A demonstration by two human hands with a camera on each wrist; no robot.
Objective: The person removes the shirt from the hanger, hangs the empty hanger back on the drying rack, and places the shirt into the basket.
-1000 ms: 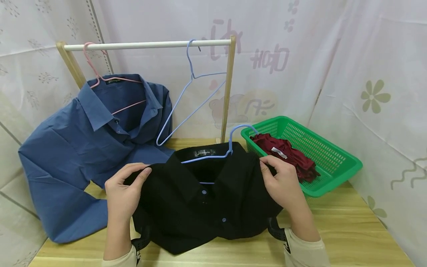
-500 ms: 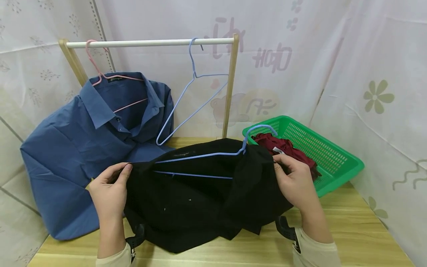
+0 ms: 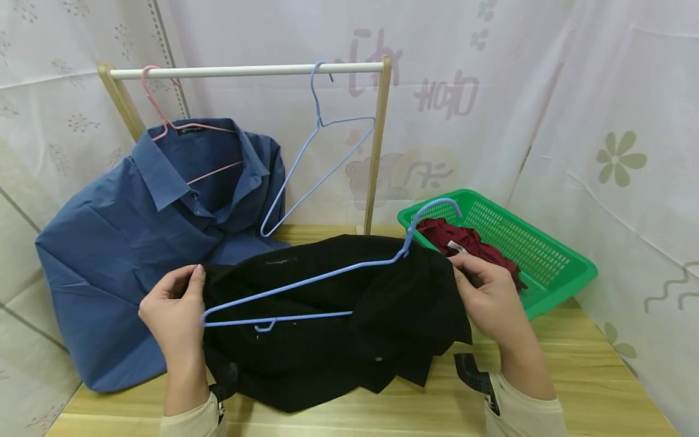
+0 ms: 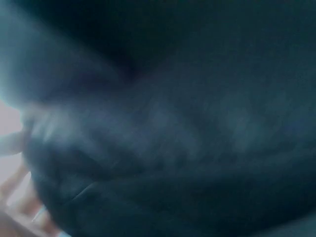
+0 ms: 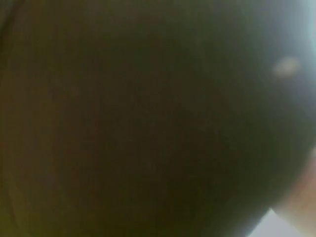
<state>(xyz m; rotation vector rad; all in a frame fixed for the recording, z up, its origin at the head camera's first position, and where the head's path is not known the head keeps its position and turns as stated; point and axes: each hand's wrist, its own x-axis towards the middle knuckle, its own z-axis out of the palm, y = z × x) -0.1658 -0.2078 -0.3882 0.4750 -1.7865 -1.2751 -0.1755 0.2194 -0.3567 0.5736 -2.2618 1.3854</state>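
A person's two bare hands, well apart, hold a black button-up shirt [image 3: 306, 370] above a wooden table [image 3: 595, 382]. The left hand [image 3: 176, 312] pinches one shoulder edge between thumb and fingers; the right hand [image 3: 489, 298] grips the other. A light-blue hanger [image 3: 408, 240] lies tilted in the neck opening: its left end is bare, close to the left hand, its right side tucked under cloth, its hook pointing up. Behind, a garment rack [image 3: 246, 71] bears a blue collared shirt [image 3: 131, 243] on a pink hanger [image 3: 158, 115] and a second light-blue hanger [image 3: 318, 119]. At right, a green plastic basket [image 3: 568, 291] contains a dark red garment [image 3: 474, 241]. Both wrist views are mostly dark, blurred cloth.
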